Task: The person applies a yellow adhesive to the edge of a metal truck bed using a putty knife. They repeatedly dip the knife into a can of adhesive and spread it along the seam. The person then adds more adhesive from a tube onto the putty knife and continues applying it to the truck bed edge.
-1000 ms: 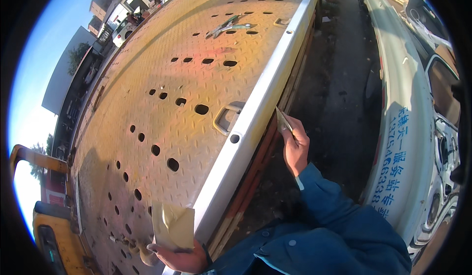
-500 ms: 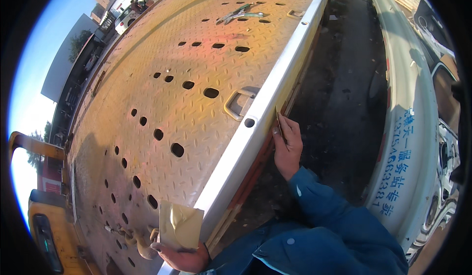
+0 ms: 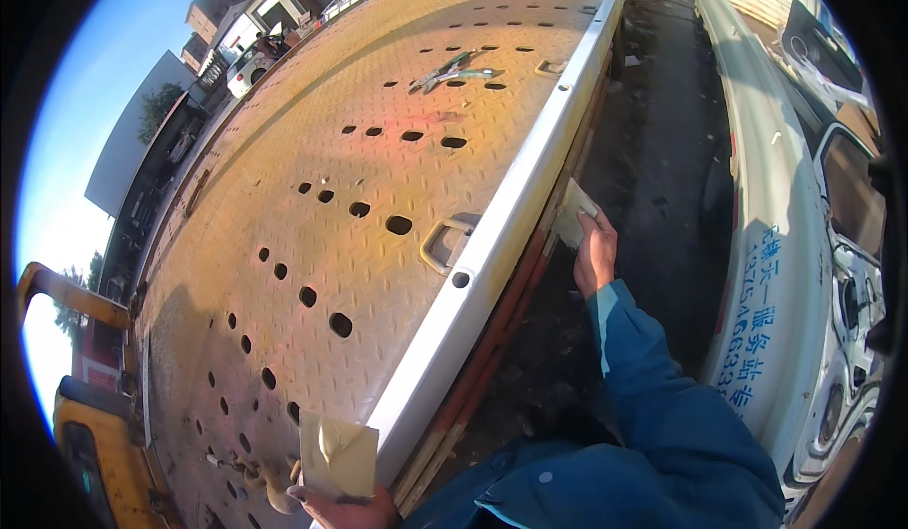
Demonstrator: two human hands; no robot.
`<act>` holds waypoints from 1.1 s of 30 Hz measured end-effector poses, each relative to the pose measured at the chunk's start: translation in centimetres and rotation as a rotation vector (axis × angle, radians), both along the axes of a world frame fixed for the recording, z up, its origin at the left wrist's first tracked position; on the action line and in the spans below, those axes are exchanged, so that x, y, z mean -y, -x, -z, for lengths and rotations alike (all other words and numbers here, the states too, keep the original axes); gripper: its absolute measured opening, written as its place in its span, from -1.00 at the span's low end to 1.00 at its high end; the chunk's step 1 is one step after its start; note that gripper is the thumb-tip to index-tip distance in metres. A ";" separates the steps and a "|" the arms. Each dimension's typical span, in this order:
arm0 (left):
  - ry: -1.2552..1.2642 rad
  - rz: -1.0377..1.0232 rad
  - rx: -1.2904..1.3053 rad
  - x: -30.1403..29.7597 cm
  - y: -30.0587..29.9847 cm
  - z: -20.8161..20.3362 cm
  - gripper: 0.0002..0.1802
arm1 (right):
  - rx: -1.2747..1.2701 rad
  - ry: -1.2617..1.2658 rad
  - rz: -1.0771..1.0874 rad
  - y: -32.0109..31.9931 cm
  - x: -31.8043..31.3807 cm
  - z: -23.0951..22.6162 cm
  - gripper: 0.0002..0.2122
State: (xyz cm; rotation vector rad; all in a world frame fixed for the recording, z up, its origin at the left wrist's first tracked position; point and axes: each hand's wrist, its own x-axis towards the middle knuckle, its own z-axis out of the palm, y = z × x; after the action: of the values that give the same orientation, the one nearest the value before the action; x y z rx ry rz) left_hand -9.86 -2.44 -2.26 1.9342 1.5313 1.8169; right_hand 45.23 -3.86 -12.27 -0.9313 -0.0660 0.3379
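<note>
Low at the front, my left hand [image 3: 352, 510] grips a flat square beige plate [image 3: 323, 458] bearing a smear of pale paste. My right hand [image 3: 596, 253] pinches a small, thin, pale spreader [image 3: 571, 209] beside the outer side of the truck bed. A white painted rail [image 3: 518, 193] runs along that edge, with a round hole near the middle. From this angle I cannot tell whether the spreader touches the side.
The yellow tread-plate bed [image 3: 284, 184] has oval holes and a metal loop [image 3: 437, 245]. Pliers-like tools [image 3: 452, 73] lie farther back. A dark gap [image 3: 662, 217] separates the bed from a pale metal side panel [image 3: 771, 273]. A yellow frame [image 3: 104, 444] stands left.
My right hand has moved farther along the rail and outward, turning the spreader so its flat face shows. The left hand still holds the plate. The view has shifted slightly.
</note>
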 end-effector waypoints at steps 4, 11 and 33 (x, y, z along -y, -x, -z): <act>-0.075 -0.114 -0.536 1.8 -2.3 -2.8 -0.03 | -0.118 -0.227 0.037 -8.1 -2.9 0.1 -0.57; 0.176 0.227 0.825 1.5 -7.4 -4.9 -0.25 | -0.242 -0.371 -0.086 -1.5 -3.7 1.7 -0.56; 0.628 0.551 0.484 6.5 9.1 -6.4 -0.46 | 0.392 -0.319 -0.367 38.3 12.9 -10.4 -0.63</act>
State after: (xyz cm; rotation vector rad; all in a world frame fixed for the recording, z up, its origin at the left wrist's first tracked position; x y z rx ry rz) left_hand -18.95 -8.91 4.13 1.3110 1.0771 1.2360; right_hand 6.89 -16.72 -1.89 -0.6536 -0.6392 0.4642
